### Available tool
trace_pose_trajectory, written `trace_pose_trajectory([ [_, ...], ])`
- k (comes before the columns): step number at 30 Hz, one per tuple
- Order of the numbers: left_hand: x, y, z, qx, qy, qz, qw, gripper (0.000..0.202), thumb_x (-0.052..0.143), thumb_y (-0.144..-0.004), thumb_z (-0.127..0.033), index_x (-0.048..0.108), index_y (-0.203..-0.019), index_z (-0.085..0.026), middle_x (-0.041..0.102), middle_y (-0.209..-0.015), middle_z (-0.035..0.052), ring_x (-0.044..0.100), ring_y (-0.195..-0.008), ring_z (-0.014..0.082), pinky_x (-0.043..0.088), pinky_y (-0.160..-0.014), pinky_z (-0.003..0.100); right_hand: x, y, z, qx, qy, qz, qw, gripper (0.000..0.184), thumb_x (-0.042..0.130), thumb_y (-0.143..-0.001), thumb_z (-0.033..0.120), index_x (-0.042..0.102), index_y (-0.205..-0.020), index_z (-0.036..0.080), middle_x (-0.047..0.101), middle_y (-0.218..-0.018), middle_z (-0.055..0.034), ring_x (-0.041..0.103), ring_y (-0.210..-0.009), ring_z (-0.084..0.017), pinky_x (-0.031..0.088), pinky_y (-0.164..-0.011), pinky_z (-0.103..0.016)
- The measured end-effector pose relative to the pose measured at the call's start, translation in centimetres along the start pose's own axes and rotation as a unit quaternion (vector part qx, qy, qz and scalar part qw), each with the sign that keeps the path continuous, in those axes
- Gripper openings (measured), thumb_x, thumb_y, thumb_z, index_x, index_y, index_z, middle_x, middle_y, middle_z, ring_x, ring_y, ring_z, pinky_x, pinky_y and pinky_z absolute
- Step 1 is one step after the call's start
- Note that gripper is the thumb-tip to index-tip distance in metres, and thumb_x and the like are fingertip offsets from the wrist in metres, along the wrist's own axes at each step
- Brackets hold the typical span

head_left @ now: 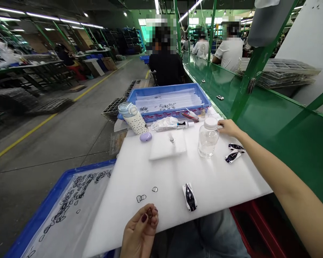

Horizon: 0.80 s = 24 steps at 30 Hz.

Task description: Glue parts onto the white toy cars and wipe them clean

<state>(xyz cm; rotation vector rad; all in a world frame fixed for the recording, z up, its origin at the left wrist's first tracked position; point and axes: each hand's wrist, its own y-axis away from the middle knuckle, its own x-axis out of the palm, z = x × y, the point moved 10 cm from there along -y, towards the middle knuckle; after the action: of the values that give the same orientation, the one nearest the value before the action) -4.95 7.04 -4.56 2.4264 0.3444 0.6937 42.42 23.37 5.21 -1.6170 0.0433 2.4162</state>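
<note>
1. Left hand (139, 233) is at the near edge of the white plastic board (123, 200), fingers pinched together on a small dark loop (150, 213), a thin, shiny little outline piece. Its exact shape is hard to make out between the fingertips.
2. Right hand (229, 129) is at the far right corner of the board, fingers together with the tips against the ribbed white cap of a clear plastic bottle (208, 138). Can't tell if it's a real grip or just contact.
3. Just right of the bottle, two glossy black-and-white toy cars (235, 152) lie by the right edge, almost touching each other. A third toy car (190, 197) sits nearer the middle of the near half.
4. Two thin loops (141, 198) lie flat near the near edge, left of that car.
5. Over the left edge, a blue plastic tray (56, 204) lined with clear film holds a loose heap of similar dark loops (70, 197).
6. Along the far edge: a square white foam pad (168, 145), a rounded lilac case (145, 137), a speckled water bottle (131, 117) and a squeeze tube (177, 125) on crumpled plastic.
</note>
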Motion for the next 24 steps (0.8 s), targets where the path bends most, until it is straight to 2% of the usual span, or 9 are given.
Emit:
trace_pose_trajectory([
  [3,0.0,0.0,-0.3,0.010,0.014,0.020,1.000,0.047,0.100,-0.031,-0.029,0.076,-0.069,-0.016,0.068,-0.066,0.0028,0.064,-0.061,0.0115,0.058,-0.055,0.015,-1.7,1.4,0.4,-0.001,-0.028,-0.018,0.999,0.020,0.071,-0.076,0.037,0.066,-0.083,0.018,0.069,-0.087,-0.0035,0.061,-0.082,-0.019,0.046,-0.073,-0.030],
  [7,0.4,-0.7,-0.9,0.040,0.030,0.056,0.997,0.044,0.100,-0.036,-0.033,0.075,-0.070,-0.019,0.066,-0.066,0.0005,0.060,-0.057,0.0084,0.057,-0.055,0.015,-3.9,9.1,-3.2,0.044,-0.067,-0.012,0.997,0.027,0.071,-0.071,0.043,0.068,-0.087,0.021,0.071,-0.086,-0.0024,0.063,-0.075,-0.021,0.045,-0.064,-0.029],
  [10,2.2,-1.1,-0.2,0.026,0.034,0.109,0.993,0.042,0.099,-0.043,-0.033,0.076,-0.075,-0.020,0.067,-0.068,0.0009,0.060,-0.059,0.0081,0.057,-0.056,0.015,-3.7,14.0,-6.1,0.091,-0.091,-0.003,0.992,0.026,0.073,-0.068,0.041,0.068,-0.082,0.020,0.070,-0.077,-0.0017,0.061,-0.062,-0.018,0.042,-0.053,-0.027],
  [13,4.9,-0.9,0.8,0.005,0.032,0.181,0.983,0.035,0.097,-0.052,-0.031,0.076,-0.077,-0.019,0.067,-0.071,0.0015,0.059,-0.060,0.0076,0.056,-0.057,0.015,-3.1,15.0,-6.9,0.110,-0.127,-0.022,0.986,0.025,0.074,-0.067,0.039,0.069,-0.082,0.019,0.073,-0.086,-0.0039,0.062,-0.069,-0.020,0.043,-0.057,-0.027],
  [17,7.3,0.2,2.4,-0.003,0.048,0.237,0.970,0.032,0.095,-0.057,-0.029,0.077,-0.080,-0.019,0.069,-0.075,0.0020,0.060,-0.062,0.0068,0.055,-0.059,0.014,-3.7,14.1,-4.7,0.100,-0.201,-0.073,0.972,0.026,0.080,-0.062,0.035,0.069,-0.078,0.018,0.073,-0.090,-0.0079,0.060,-0.073,-0.019,0.043,-0.061,-0.029],
  [19,8.2,1.0,3.3,-0.014,0.061,0.256,0.965,0.031,0.095,-0.058,-0.029,0.077,-0.081,-0.019,0.070,-0.077,0.0020,0.061,-0.065,0.0072,0.054,-0.061,0.015,-5.1,14.8,-2.6,0.090,-0.245,-0.143,0.955,0.025,0.074,-0.071,0.040,0.064,-0.081,0.019,0.072,-0.087,-0.0090,0.052,-0.060,-0.014,0.038,-0.053,-0.028],
  [21,9.1,1.6,4.1,-0.027,0.074,0.277,0.958,0.030,0.094,-0.060,-0.030,0.076,-0.081,-0.019,0.070,-0.078,0.0018,0.062,-0.066,0.0080,0.054,-0.062,0.017,-6.1,16.5,-0.3,0.080,-0.322,-0.219,0.917,0.021,0.061,-0.082,0.041,0.055,-0.081,0.022,0.070,-0.083,-0.0077,0.041,-0.049,-0.010,0.032,-0.046,-0.028],
  [22,9.5,1.8,4.4,-0.032,0.079,0.286,0.954,0.030,0.094,-0.061,-0.031,0.076,-0.081,-0.019,0.070,-0.077,0.0016,0.062,-0.066,0.0083,0.053,-0.063,0.017,-6.0,17.4,0.6,0.084,-0.370,-0.242,0.893,0.019,0.058,-0.084,0.039,0.052,-0.079,0.022,0.069,-0.081,-0.0072,0.041,-0.048,-0.011,0.032,-0.045,-0.028],
  [24,9.9,1.9,4.6,-0.035,0.084,0.295,0.951,0.030,0.094,-0.061,-0.033,0.076,-0.081,-0.018,0.070,-0.074,0.0016,0.063,-0.066,0.0086,0.052,-0.062,0.018,-4.9,18.9,1.9,0.115,-0.458,-0.255,0.844,0.016,0.061,-0.080,0.033,0.052,-0.073,0.022,0.069,-0.076,-0.0087,0.054,-0.054,-0.016,0.040,-0.049,-0.032],
])
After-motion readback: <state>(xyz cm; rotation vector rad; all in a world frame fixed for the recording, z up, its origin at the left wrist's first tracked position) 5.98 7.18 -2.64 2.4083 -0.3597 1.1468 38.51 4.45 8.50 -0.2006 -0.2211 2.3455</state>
